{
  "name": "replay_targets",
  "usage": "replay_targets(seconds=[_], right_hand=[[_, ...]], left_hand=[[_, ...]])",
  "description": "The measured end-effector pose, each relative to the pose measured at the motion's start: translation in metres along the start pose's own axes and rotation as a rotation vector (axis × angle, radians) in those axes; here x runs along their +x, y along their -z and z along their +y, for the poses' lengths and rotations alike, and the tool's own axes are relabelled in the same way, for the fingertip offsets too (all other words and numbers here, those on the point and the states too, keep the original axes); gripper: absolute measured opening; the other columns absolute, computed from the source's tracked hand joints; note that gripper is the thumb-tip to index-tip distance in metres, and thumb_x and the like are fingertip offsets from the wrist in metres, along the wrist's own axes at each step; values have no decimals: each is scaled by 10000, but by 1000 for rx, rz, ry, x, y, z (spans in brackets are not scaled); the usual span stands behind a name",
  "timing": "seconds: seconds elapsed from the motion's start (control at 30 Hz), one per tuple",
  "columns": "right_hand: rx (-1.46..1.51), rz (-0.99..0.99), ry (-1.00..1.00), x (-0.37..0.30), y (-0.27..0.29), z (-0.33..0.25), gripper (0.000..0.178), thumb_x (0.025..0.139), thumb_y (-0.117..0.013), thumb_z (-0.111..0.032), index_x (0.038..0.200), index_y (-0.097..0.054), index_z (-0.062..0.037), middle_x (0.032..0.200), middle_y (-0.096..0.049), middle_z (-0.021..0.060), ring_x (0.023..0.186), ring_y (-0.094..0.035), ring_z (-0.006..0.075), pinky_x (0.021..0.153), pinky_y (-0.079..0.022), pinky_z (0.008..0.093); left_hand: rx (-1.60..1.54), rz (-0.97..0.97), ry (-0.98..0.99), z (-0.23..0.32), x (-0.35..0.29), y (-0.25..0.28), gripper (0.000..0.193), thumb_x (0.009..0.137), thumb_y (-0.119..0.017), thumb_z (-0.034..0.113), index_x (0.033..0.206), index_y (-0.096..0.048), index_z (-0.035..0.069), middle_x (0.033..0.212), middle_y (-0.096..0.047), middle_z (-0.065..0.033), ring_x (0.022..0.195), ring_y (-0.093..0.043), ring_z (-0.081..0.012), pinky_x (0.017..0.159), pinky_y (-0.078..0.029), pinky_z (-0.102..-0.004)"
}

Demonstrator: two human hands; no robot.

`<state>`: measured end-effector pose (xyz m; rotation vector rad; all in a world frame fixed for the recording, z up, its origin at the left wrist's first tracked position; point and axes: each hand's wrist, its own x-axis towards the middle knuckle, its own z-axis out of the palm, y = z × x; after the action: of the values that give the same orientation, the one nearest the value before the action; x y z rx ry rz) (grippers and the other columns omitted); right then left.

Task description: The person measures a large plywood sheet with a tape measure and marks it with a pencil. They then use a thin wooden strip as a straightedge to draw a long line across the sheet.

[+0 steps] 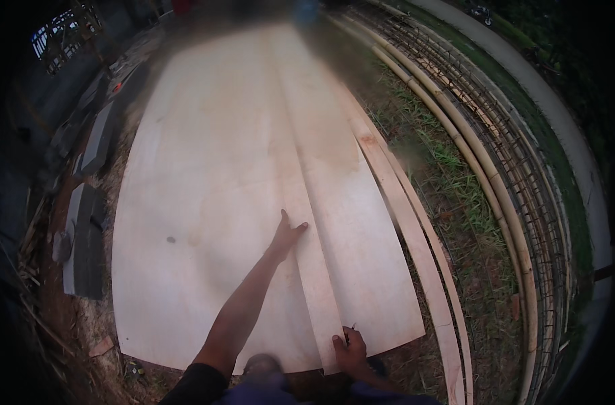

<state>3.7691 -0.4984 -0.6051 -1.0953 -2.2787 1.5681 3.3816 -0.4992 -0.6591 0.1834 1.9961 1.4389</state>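
The left hand (287, 233) lies flat, fingers spread, on a long wooden strip (307, 223) laid along a big plywood sheet (206, 202) on the ground. The right hand (350, 351) is closed on a pencil (349, 332) at the strip's near end. With only one palm pinning it, the strip could slide — skewing any line.

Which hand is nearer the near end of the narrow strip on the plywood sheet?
Right. The right hand grips the narrow strip's near end; the left hand presses farther up it.
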Motion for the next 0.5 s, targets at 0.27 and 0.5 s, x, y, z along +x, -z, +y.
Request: replay_targets(seconds=[0.27, 0.5], right_hand=[[0, 2, 24, -3, 3, -2, 344, 918, -678, -178, 1212, -634, -5, 1005, -628, 230, 941, -630, 400, 839, -507, 471], [-79, -41, 41, 4, 21, -9, 340, 922, -670, -164, 1228, -650, -16, 963, -639, 218, 897, -645, 382, 789, -520, 452]], left_hand=[[-310, 18, 258, -28, -181, -21, 871, 955, -676, 154, 1594, -101, 19, 1279, -592, -199, 1134, -613, -286, 945, -552, -438], [-277, -195, 284, -72, -267, -32, 776, 957, -675, 130, 1558, -210, -27, 1144, -631, -189, 962, -680, -252, 848, -586, -384]])
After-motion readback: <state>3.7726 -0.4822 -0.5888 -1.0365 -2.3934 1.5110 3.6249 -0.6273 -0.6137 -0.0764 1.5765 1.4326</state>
